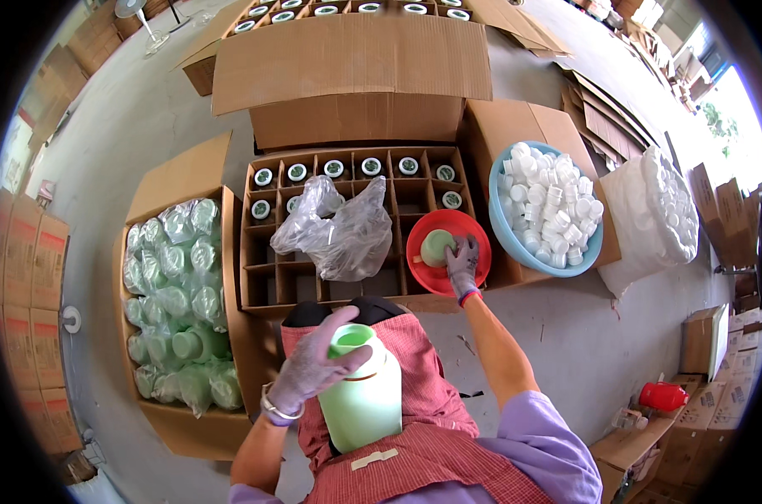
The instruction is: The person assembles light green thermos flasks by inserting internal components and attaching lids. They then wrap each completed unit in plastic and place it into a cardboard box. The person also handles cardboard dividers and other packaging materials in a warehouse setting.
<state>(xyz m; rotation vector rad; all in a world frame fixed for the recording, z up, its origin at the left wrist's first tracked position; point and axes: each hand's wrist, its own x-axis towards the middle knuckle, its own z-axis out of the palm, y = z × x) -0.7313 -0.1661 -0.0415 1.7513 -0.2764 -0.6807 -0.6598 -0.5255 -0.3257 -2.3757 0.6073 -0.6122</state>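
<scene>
Jar (362, 395): pale green plastic, wide open mouth, resting upright on the lap against the red checked apron (415, 445). The left hand (314, 365), gloved, is curled around the jar's neck and rim, holding it steady. The right hand (462, 259), also gloved, is stretched forward into the red basin (427, 277), fingers spread on a green cap-like piece (436, 246); whether it has closed on the piece cannot be told. Just right of it stands the blue basin (503, 227) heaped with white caps. Recommended: keep the jar mouth level and the left grip below the rim, take one piece squarely, and seat it flat before turning.
</scene>
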